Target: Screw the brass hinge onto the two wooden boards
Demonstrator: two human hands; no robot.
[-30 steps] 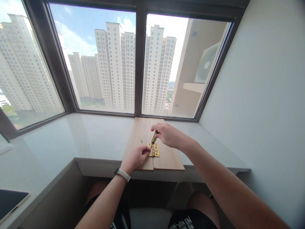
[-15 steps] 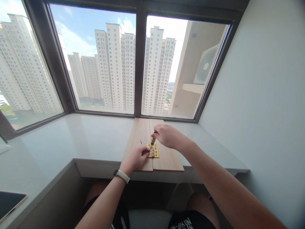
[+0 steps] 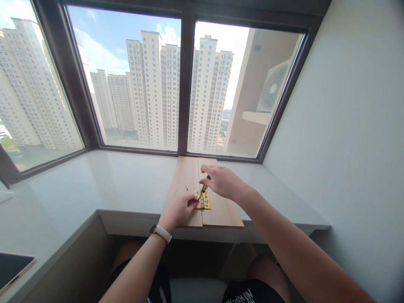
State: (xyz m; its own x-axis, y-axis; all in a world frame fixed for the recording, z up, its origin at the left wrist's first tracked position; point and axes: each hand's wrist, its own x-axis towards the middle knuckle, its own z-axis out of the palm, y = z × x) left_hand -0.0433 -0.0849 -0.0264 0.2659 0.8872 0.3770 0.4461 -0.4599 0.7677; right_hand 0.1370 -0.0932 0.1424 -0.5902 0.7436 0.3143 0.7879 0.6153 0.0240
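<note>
Two light wooden boards [image 3: 183, 174] lie side by side on the white sill, and a brass hinge [image 3: 207, 202] with several small screws spans the seam between them. My right hand [image 3: 221, 180] holds a screwdriver [image 3: 205, 186] by its yellow and black handle, index finger lifted off it. The shaft slants down to the left side of the hinge. There, my left hand [image 3: 180, 209] pinches with thumb and finger beside the screwdriver's tip; whatever is between them is hidden. A loose screw [image 3: 186, 188] rests on the left board.
Behind the boards runs the dark window frame [image 3: 184, 105]. A white wall [image 3: 341, 126] rises on the right. At the lower left, a dark-screened device [image 3: 14, 269] lies on the white counter [image 3: 126, 181]. My legs are below the sill's front edge.
The fingers of my right hand have loosened and spread around the handle, and the screwdriver leans more to the right. My left hand stays at the hinge.
</note>
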